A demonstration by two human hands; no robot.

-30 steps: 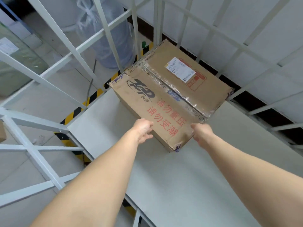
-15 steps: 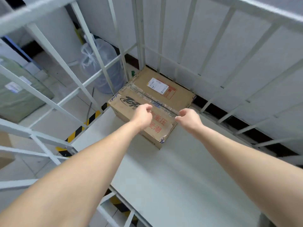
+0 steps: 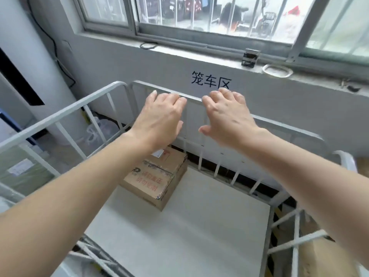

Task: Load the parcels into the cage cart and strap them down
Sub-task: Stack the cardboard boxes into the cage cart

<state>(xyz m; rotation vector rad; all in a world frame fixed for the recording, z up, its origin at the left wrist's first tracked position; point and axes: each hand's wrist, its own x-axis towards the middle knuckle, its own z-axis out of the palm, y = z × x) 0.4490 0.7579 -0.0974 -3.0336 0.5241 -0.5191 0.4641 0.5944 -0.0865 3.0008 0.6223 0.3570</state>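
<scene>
A brown cardboard parcel [image 3: 157, 176] with red print and a white label lies on the white floor of the cage cart [image 3: 199, 226], pushed into its far left corner. Both my hands hang in the air well above it, palms down, near the cart's back top rail [image 3: 279, 124]. My left hand [image 3: 159, 118] and my right hand [image 3: 227, 114] hold nothing; their fingers are loosely bent. My left forearm hides the parcel's near left part.
White barred cage walls stand at the left [image 3: 60, 116], back and right [image 3: 295, 226]. Behind the cart is a grey wall with black characters [image 3: 211, 80] under a window [image 3: 199, 15]. A clear bag [image 3: 99, 128] sits outside the left wall. Another carton [image 3: 327, 256] lies outside at right.
My hands have let go of the parcel and risen to rail height. My view has lifted from the cart floor up to the wall and window.
</scene>
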